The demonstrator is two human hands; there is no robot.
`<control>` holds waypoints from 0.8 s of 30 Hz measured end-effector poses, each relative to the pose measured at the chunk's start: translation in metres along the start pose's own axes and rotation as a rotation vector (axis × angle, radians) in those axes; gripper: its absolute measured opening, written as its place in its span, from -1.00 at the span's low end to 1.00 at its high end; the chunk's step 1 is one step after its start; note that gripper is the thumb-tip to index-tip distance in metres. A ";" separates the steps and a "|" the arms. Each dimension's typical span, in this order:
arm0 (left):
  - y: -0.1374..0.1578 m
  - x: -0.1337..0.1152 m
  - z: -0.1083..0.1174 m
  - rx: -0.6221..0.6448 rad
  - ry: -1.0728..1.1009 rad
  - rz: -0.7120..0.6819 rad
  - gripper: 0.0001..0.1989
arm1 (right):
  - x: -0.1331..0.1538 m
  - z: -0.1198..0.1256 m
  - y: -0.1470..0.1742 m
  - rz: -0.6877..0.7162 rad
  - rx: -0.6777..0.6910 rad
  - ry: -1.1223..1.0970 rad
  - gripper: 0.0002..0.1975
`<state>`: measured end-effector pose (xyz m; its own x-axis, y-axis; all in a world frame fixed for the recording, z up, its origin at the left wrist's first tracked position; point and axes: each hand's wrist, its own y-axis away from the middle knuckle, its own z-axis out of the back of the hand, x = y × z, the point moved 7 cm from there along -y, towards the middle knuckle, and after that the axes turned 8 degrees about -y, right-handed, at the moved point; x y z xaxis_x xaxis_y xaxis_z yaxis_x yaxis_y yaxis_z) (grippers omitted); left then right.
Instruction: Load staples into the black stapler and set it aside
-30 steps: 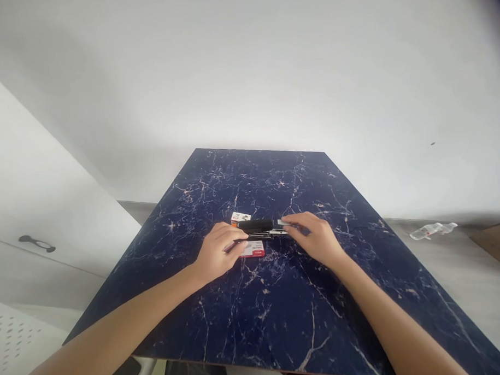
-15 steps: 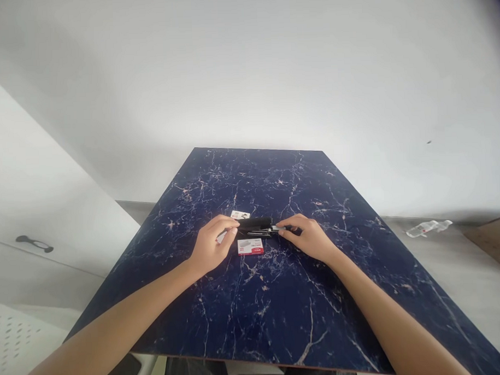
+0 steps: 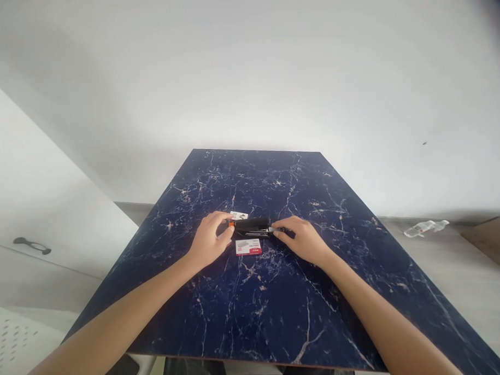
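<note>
A black stapler [image 3: 253, 224] with an orange patch at its left end lies across the middle of the table, with bright metal showing along its near side. My left hand [image 3: 213, 236] grips that left end between thumb and fingers. At the opposite end, my right hand [image 3: 300, 236] pinches the stapler's metal part; its fingertips hide the exact spot. Just in front of the stapler sits a small white and red staple box [image 3: 248, 247]. A white card or packet with a dark picture [image 3: 239, 216] lies behind it, partly covered.
The table [image 3: 263, 318] has a dark blue marble-patterned top. A white wall rises behind it, and a white cabinet with a dark handle [image 3: 31, 245] stands at left. On the floor at right are a clear plastic bottle [image 3: 426, 228] and a cardboard piece [image 3: 492, 242].
My left fingers have shifted slightly on the stapler's left end, uncovering its orange patch. My right hand keeps its place at the other end. The whole view has drifted slightly.
</note>
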<state>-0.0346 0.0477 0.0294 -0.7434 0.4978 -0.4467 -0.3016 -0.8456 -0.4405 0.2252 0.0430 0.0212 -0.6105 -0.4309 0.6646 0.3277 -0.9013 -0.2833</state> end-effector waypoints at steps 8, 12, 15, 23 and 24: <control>0.000 -0.001 -0.004 0.044 -0.013 0.003 -0.77 | -0.015 -0.005 -0.002 -0.141 -0.058 -0.140 -0.83; 0.000 -0.003 -0.003 0.026 -0.011 -0.021 -0.79 | -0.011 -0.004 -0.001 -0.098 -0.079 -0.164 -0.85; 0.000 -0.004 -0.003 0.010 -0.016 -0.057 -0.79 | -0.011 -0.005 -0.002 -0.084 -0.091 -0.179 -0.85; 0.017 -0.043 0.015 -0.284 -0.154 -0.460 -0.77 | 0.000 0.016 0.003 -0.133 -0.259 -0.390 -0.83; 0.021 -0.049 0.014 -0.274 -0.149 -0.496 -0.75 | 0.005 0.019 0.003 -0.121 -0.253 -0.356 -0.82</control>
<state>-0.0131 0.0029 0.0526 -0.6345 0.7724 -0.0297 -0.4848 -0.4276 -0.7630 0.2370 0.0384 0.0371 -0.3330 -0.3197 0.8871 0.0559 -0.9458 -0.3199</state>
